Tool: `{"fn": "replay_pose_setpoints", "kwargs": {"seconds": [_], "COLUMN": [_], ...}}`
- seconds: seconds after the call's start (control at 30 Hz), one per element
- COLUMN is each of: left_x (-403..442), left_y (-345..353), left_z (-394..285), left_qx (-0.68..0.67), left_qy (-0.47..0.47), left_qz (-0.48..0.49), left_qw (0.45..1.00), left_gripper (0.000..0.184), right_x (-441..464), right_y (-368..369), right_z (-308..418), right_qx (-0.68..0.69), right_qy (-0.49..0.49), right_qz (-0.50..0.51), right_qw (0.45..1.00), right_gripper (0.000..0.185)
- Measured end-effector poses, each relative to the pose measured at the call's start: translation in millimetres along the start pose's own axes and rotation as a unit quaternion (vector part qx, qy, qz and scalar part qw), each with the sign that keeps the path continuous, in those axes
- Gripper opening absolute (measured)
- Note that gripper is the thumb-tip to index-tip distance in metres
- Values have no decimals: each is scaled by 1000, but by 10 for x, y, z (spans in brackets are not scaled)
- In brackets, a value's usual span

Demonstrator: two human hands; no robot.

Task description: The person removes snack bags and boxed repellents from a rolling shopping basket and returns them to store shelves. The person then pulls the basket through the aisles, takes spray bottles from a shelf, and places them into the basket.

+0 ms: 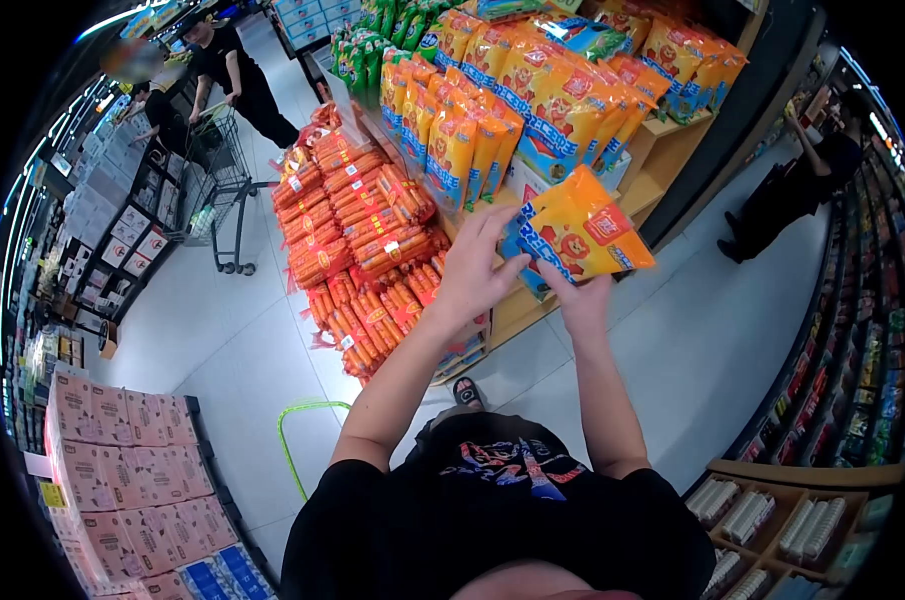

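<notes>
"What is done, and what is left?"
"One orange lion-print packet (591,232) is held, apparently unopened, at two o'clock from view centre; it is not yet set down."
"And the pose?"
"Both forearms (398,385) are angled inward; its blue end is pinched by the left hand (478,262), its lower edge by the right hand (581,300), thumb on top, other fingers hidden."

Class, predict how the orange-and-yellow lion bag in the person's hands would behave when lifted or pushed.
The held lion bag would likely flex, as its wrapper looks like thin film. Its sheen suggests it may be slippery. Its flattish, cornered shape makes rolling unlikely.
</notes>
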State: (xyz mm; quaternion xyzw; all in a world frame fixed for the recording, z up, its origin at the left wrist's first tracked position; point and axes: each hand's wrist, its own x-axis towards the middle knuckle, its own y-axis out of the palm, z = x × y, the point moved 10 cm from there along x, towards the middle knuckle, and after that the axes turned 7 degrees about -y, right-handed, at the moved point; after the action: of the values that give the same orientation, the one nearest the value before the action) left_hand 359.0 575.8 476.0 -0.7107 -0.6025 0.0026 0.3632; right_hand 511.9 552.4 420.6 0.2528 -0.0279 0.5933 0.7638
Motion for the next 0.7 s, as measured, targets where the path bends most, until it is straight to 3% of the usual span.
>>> {"fn": "replay_pose_setpoints", "kwargs": {"seconds": [0.03, 0.1, 0.17, 0.23, 0.3, 0.4, 0.47, 0.6, 0.7], "left_x": [85, 244, 366, 480, 567, 609, 628, 634, 633], "left_y": [-87, -67, 3, -65, 32, 207, 228, 206, 224], "left_z": [87, 310, 428, 438, 697, 959, 1007, 972, 977], "left_qx": [40, 47, 197, 232, 244, 272, 276, 279, 264], "left_qy": [3, 9, 27, 55, -8, -18, -7, 33, 6], "left_qz": [-45, -46, -34, -61, 15, 73, 74, 38, 74], "left_qw": [998, 998, 979, 969, 970, 959, 958, 959, 962], "left_gripper": [55, 53, 54, 48, 45, 39, 37, 37, 39], "right_x": [134, 363, 512, 598, 629, 631, 556, 386, 383], "right_y": [73, 136, 213, 289, 306, 359, 405, 248, 282], "right_z": [-42, -238, -424, -512, -664, -547, -451, -692, -893], "right_qx": [-3, -92, -108, -219, -254, -289, -474, -531, -565], "right_qy": [-7, -8, -59, -77, -71, -114, -145, -87, -27], "right_qz": [3, -16, -33, -52, -60, -86, -66, -10, 48], "right_qw": [1000, 996, 992, 971, 963, 947, 866, 843, 823], "right_gripper": [52, 50, 50, 54, 57, 54, 50, 48, 46]}}
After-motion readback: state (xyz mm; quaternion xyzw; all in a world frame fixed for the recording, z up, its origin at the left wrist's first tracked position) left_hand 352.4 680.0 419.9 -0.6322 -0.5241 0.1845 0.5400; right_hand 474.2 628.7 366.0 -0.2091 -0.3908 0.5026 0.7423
